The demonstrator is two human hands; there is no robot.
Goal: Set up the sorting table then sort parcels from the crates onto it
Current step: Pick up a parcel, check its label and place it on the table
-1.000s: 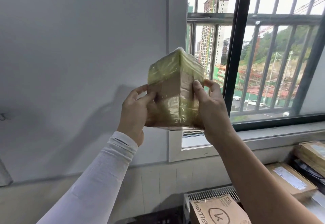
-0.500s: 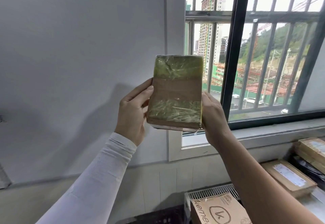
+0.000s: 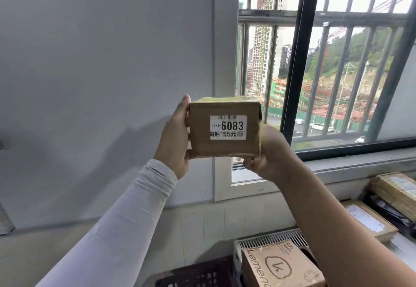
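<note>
Left hand (image 3: 174, 138): your thumb lies straight up the parcel's left edge, its tip just above the top corner; palm against the left side; the other fingers are hidden behind. Grip: clamped on the box.

Right hand (image 3: 269, 155): cupped at the parcel's lower right corner, palm on the right side, fingers curled under the bottom edge. Grip: clamped on the box.

Parcel (image 3: 225, 129): small brown cardboard box, held between your two hands at centre frame, raised before the grey wall (image 3: 101, 73) and the barred window (image 3: 326, 61). Yellow-green tape shows along its top edge.

Label (image 3: 227, 127): white sticker on the face turned to you. Barcode on top; below it "13-3-6083"; bottom line holds Chinese characters and "5元".

Lower right of frame: a cardboard box (image 3: 281, 266) printed with a circled "V" and the partly cut-off letters "emen", standing in a white crate (image 3: 270, 239); a dark crate (image 3: 198, 273) just left of it; more labelled parcels (image 3: 369, 221) stacked at the right edge, print too small to read.
</note>
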